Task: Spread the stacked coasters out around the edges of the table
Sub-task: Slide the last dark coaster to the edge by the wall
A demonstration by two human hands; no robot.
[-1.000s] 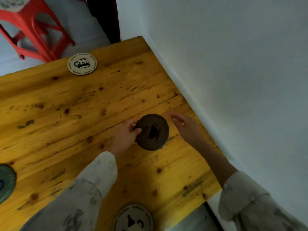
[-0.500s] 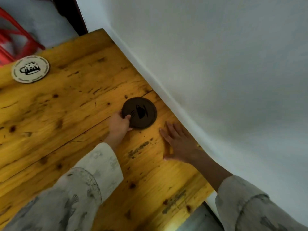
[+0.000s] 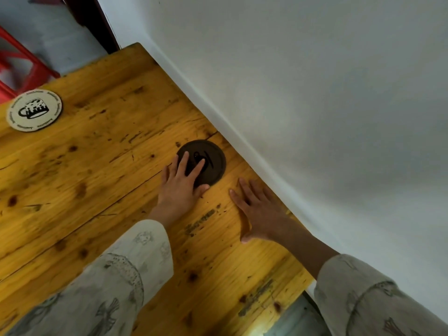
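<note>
A dark brown round coaster (image 3: 213,163) with a black cup print lies flat on the yellow wooden table (image 3: 101,170), close to the edge that runs along the wall. My left hand (image 3: 180,187) rests flat with spread fingers on the coaster's near left part, pressing it down, not gripping it. My right hand (image 3: 259,212) lies flat on the bare wood just right of and nearer than the coaster, fingers apart, holding nothing. A cream coaster (image 3: 34,110) with a black mug print sits at the far left by the table's far edge.
A white wall (image 3: 315,117) borders the table's right side. A red plastic stool (image 3: 17,69) stands on the floor beyond the far edge. A dark door frame (image 3: 94,23) stands by the far corner. The table's near right corner ends above a grey floor (image 3: 298,318).
The brown coaster has slid farther toward the wall edge. My left hand went from pinching its rim to lying flat on top. My right hand stays flat on the wood.
</note>
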